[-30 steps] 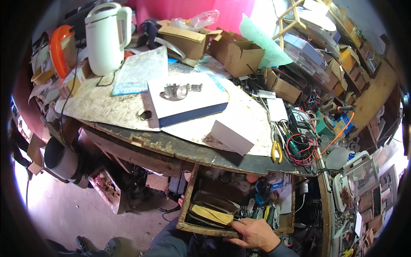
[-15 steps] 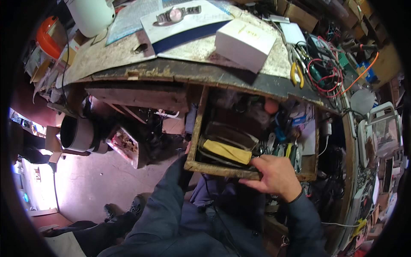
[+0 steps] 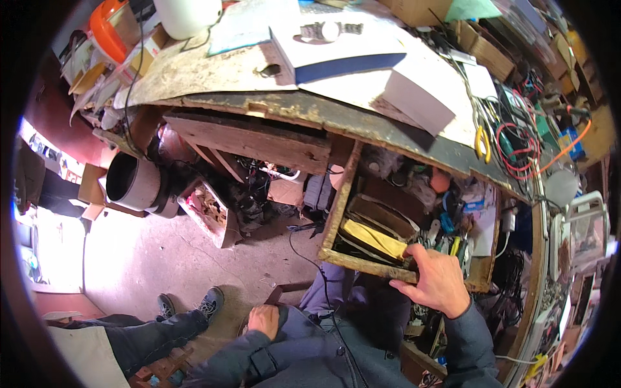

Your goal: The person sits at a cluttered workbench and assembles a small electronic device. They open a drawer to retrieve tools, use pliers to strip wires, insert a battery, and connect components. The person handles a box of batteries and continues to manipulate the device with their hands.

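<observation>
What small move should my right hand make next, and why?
I'd probably ease your right hand off the front edge of the drawer: the drawer already stands open, the yellow flat item inside is exposed beside your fingers, and your left hand is away from the drawer.

Brown drawer (image 3: 362, 263); yellow strip (image 3: 378, 240); white-and-navy box (image 3: 349, 57).

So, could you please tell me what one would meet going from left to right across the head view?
Round grey bin, scrap-filled box, left hand, yellow strip, right hand on the front edge of the wooden drawer, yellow-handled pliers.
</observation>
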`<action>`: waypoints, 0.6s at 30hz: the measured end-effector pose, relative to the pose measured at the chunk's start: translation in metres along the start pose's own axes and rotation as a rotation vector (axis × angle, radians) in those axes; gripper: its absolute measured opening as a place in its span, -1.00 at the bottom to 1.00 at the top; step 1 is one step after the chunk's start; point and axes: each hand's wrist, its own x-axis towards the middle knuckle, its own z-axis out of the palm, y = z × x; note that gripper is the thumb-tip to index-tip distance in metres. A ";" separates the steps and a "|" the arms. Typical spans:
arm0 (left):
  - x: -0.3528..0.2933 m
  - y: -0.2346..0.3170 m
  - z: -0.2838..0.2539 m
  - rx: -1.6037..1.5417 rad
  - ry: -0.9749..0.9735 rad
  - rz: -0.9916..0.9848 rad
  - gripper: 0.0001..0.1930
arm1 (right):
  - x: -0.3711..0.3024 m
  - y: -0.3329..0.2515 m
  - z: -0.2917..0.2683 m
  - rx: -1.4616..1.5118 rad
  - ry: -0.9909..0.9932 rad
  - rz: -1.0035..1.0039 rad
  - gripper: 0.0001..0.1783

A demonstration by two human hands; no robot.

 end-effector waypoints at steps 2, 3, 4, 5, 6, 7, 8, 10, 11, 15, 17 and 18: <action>-0.005 0.033 0.005 0.076 0.191 -0.057 -0.74 | 0.001 -0.002 0.000 -0.017 -0.021 0.028 -0.39; -0.004 0.044 0.006 0.120 0.287 -0.086 -0.73 | 0.002 -0.001 0.000 -0.016 -0.023 0.018 -0.39; -0.003 0.043 0.005 0.114 0.300 -0.084 -0.73 | 0.003 0.001 0.000 -0.015 -0.025 0.008 -0.40; -0.003 0.041 0.004 0.107 0.314 -0.085 -0.73 | 0.005 0.000 -0.001 0.002 -0.040 0.021 -0.43; -0.002 0.039 0.005 0.097 0.329 -0.085 -0.73 | 0.006 0.001 -0.002 -0.005 -0.034 0.010 -0.44; -0.003 0.035 0.005 0.074 0.343 -0.089 -0.75 | 0.007 0.003 0.000 0.002 -0.038 0.004 -0.44; 0.001 0.034 0.001 0.076 0.341 -0.087 -0.75 | 0.007 0.006 0.001 0.007 -0.041 0.003 -0.45; 0.003 0.037 -0.010 0.077 0.330 -0.094 -0.75 | 0.008 0.007 -0.002 0.017 -0.047 -0.015 -0.46; 0.005 0.031 -0.010 0.065 0.328 -0.096 -0.73 | 0.008 0.009 0.000 0.024 -0.049 -0.019 -0.46; 0.003 0.023 -0.016 0.045 0.329 -0.082 -0.70 | 0.005 0.016 0.007 0.037 -0.010 -0.075 -0.48; 0.005 0.023 -0.013 0.041 0.345 -0.082 -0.69 | 0.005 0.013 0.005 0.042 0.003 -0.095 -0.49; 0.004 0.024 -0.013 0.039 0.343 -0.086 -0.69 | 0.004 0.012 0.003 0.021 0.001 -0.117 -0.48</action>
